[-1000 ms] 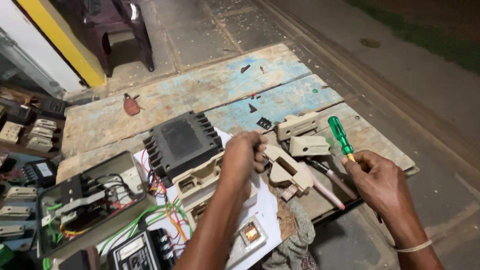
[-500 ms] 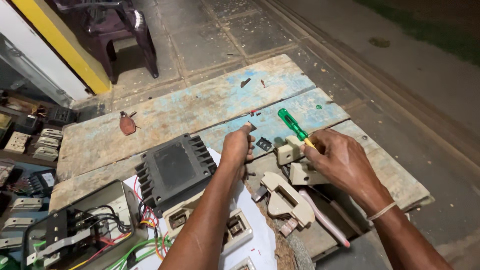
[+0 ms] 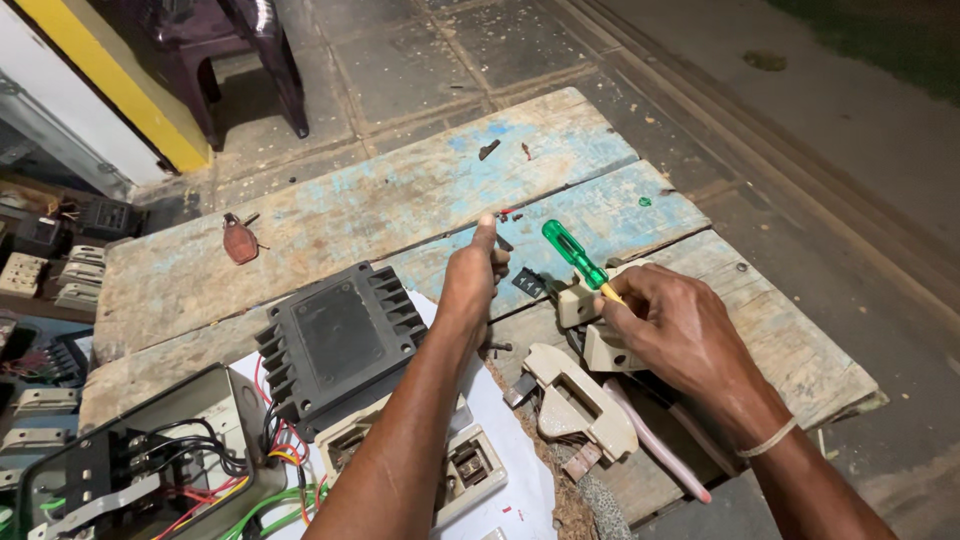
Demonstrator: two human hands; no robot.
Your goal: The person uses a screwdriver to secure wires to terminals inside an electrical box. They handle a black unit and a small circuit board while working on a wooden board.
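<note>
Overhead, looking down on a weathered wooden plank table [image 3: 330, 215] flecked with worn blue paint, set on a paved floor.

At far 9 o'clock, stacked cream-coloured switch parts [image 3: 50, 275] beside the table's edge. At 8 o'clock, an open electrical box [image 3: 140, 465] crowded with black, red and green wires. Toward 10 o'clock, a small reddish-brown tag [image 3: 239, 240] lying alone on the planks. Just left of centre, a black ribbed housing [image 3: 338, 343], resting partly on a white sheet [image 3: 505, 465]. Below it, at 6 o'clock, a cream switch base [image 3: 460, 470] on the same sheet.

At centre, the left hand [image 3: 470, 285], reaching toward 12 o'clock from a bare forearm, fingers loosely curled, one fingertip stretched out to a small dark fragment [image 3: 503, 243] on the blue plank; whether anything sits pinched there, cannot tell.

Just right of centre, at 2 o'clock from that hand, a green-handled screwdriver [image 3: 573, 255], handle tilted up toward 11 o'clock. Right hand [image 3: 680, 325] closed around its shaft, fingers wrapped snugly, pressed against two cream switch blocks [image 3: 600, 325]. At 5 o'clock from centre, a larger cream switch part [image 3: 580, 405] with metal contacts, and pink-handled pliers [image 3: 660, 450] lying diagonally beneath the right wrist. Pale band [image 3: 768, 438] around that wrist.

At upper left, dark chair legs [image 3: 285, 85] and a yellow post [image 3: 125, 80].
</note>
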